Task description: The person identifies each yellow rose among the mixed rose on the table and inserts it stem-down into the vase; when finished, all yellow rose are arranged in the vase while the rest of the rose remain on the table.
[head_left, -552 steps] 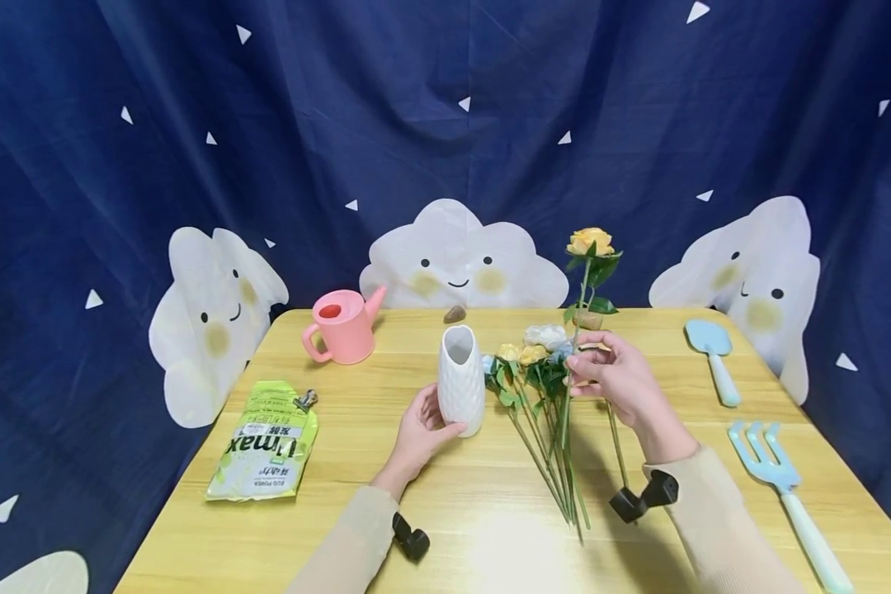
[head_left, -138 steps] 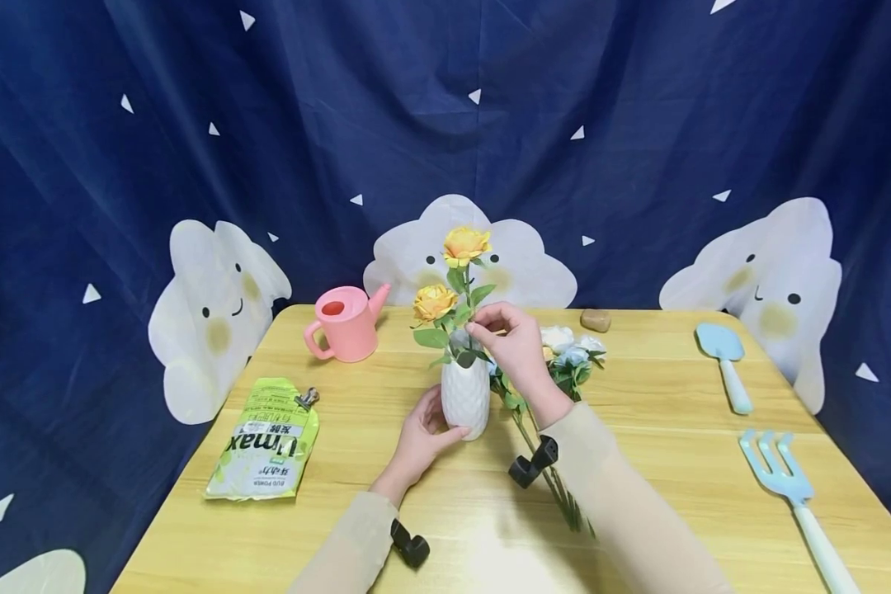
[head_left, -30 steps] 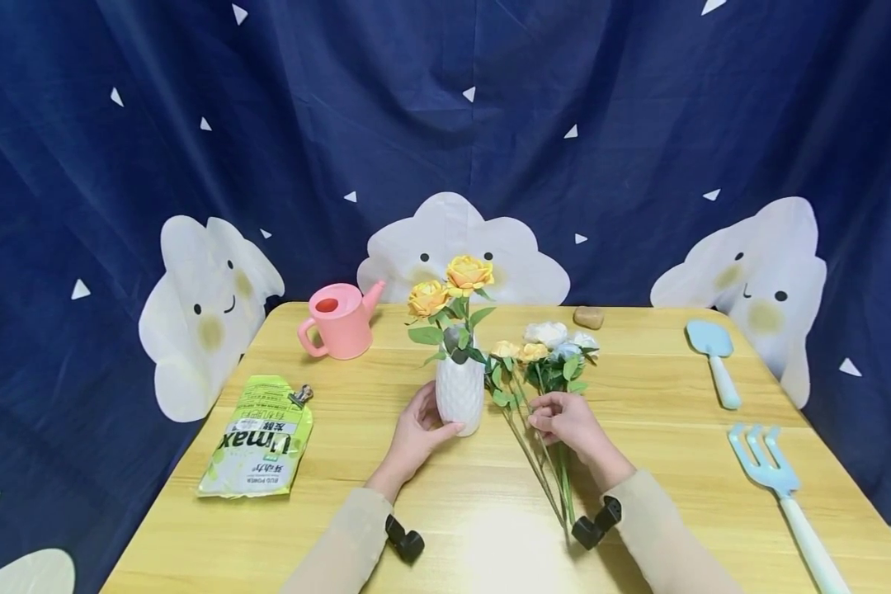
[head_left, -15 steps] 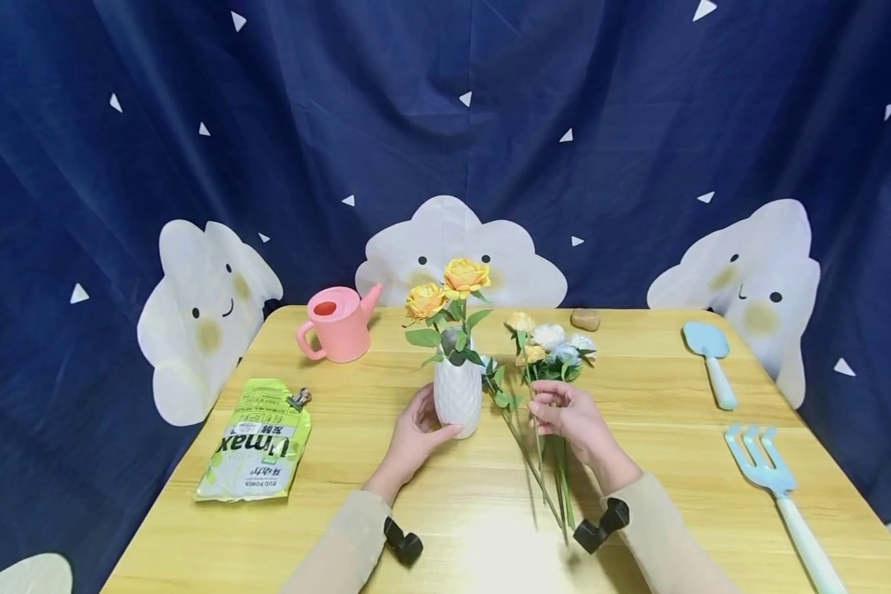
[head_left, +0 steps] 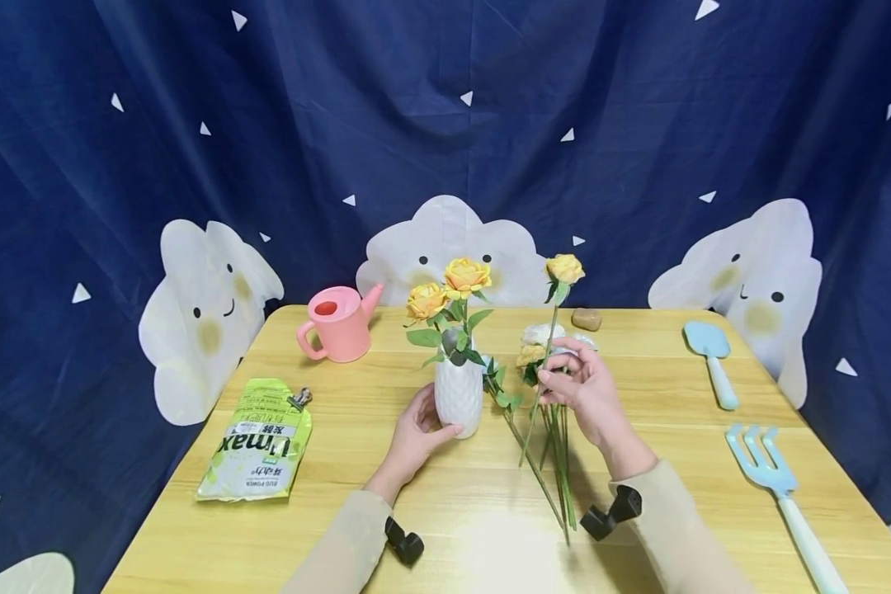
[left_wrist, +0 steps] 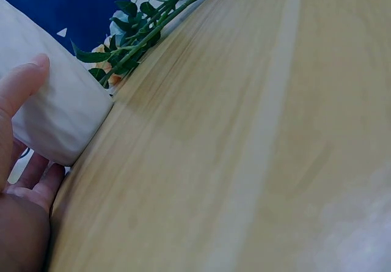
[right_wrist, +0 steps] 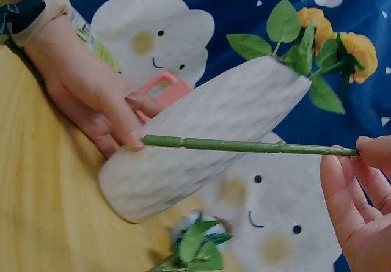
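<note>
A white textured vase point(head_left: 459, 400) stands upright mid-table with two yellow roses point(head_left: 466, 279) in it. My left hand point(head_left: 414, 437) grips its lower part, thumb in front, as the left wrist view also shows. In my right hand point(head_left: 582, 388) a single yellow rose point(head_left: 564, 268) is pinched by its stem and held upright, right of the vase. The right wrist view shows the bare lower stem point(right_wrist: 244, 145) sticking out of the fingertips, across the view of the vase. Under that hand lie more flowers point(head_left: 530, 355), white, yellow and blue, partly hidden by it.
A pink watering can point(head_left: 340, 326) stands at the back left, and a green-white bag point(head_left: 256, 445) with a metal clip lies before it. At the right are a blue shovel point(head_left: 709, 342) and a blue fork point(head_left: 768, 470). A brown stone point(head_left: 586, 319) sits near the back edge.
Over the last second my right hand has lifted one yellow rose up from the pile. Since the earliest frame, two yellow roses have come into the vase. My left hand still holds the vase.
</note>
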Demonstrator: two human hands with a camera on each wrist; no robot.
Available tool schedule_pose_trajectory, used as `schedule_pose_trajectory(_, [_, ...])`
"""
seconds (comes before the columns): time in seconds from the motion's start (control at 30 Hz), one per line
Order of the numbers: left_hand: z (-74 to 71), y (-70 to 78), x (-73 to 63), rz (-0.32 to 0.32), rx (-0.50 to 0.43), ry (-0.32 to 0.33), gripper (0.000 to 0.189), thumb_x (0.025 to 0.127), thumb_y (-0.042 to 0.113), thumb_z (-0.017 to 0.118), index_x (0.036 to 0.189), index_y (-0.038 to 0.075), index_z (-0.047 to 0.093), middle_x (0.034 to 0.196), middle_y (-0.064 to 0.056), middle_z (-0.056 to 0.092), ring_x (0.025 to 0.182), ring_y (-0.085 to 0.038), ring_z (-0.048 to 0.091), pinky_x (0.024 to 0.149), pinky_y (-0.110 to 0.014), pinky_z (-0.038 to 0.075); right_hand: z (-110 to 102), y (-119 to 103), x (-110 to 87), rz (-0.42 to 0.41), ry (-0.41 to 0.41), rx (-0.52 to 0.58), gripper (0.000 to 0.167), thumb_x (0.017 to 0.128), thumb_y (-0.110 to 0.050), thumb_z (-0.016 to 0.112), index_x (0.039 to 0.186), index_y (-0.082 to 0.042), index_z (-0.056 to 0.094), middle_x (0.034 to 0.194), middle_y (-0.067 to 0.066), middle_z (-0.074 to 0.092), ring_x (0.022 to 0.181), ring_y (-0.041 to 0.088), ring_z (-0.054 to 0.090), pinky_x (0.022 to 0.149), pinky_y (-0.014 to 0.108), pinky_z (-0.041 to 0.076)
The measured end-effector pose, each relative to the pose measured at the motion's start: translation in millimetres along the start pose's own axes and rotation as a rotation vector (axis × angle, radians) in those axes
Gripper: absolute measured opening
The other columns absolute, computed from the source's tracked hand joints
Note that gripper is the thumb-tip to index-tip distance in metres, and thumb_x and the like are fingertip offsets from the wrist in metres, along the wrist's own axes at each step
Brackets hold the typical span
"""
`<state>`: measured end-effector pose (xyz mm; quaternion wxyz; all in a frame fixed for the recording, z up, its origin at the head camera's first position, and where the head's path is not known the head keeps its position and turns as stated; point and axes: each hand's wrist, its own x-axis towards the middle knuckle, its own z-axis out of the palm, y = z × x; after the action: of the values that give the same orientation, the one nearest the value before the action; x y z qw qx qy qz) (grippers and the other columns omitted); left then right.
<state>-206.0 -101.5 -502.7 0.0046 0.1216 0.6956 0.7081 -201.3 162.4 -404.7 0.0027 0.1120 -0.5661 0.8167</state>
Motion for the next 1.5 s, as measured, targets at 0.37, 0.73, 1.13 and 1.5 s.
schedule_pose_trajectory(0.37, [-0.5, 0.5, 1.4, 0.001, 0.014, 0.000, 0.075, 0.072, 0.000, 0.078, 0.136, 0.004, 0.040, 0.128, -0.013, 0.051, 0.117, -0.027, 0.047, 0.102, -0.040, 0.038, 17.9, -40.5, 12.0, -0.228, 0.019, 0.096, 0.060, 0.080, 0.024, 0.053, 0.133, -0.001, 0.039, 0.084, 0.006, 0.060, 0.065, 0.020, 0.064, 0.053, 0.032, 0.056])
schedule_pose_trajectory(0.73, [-0.9, -1.4, 1.6, 0.008, 0.020, -0.004, 0.075, 0.072, 0.002, 0.078, 0.137, 0.004, 0.040, 0.129, -0.014, 0.051, 0.118, -0.027, 0.047, 0.102, -0.040, 0.038, 44.8, -65.6, 22.8, -0.376, 0.100, 0.239, 0.043, 0.084, 0.017, 0.054, 0.121, -0.004, 0.046, 0.082, 0.010, 0.062, 0.065, 0.022, 0.064, 0.053, 0.034, 0.056])
schedule_pose_trajectory(1.13, [-1.3, -2.7, 1.6, 0.003, 0.018, -0.011, 0.075, 0.072, 0.004, 0.079, 0.137, 0.005, 0.040, 0.130, -0.012, 0.051, 0.117, -0.027, 0.047, 0.101, -0.041, 0.039, 57.4, -59.7, 47.4, -0.537, 0.222, 0.285, 0.029, 0.088, 0.006, 0.057, 0.113, -0.003, 0.044, 0.077, 0.016, 0.062, 0.064, 0.026, 0.065, 0.054, 0.036, 0.056])
schedule_pose_trajectory(1.5, [-1.2, -2.1, 1.6, -0.003, 0.011, -0.006, 0.076, 0.072, 0.003, 0.079, 0.137, 0.005, 0.040, 0.131, -0.012, 0.050, 0.118, -0.026, 0.047, 0.102, -0.039, 0.038, 68.7, -46.9, 59.7, -0.589, 0.227, 0.183, 0.029, 0.088, 0.007, 0.056, 0.113, -0.004, 0.046, 0.080, 0.015, 0.059, 0.066, 0.024, 0.064, 0.055, 0.035, 0.057])
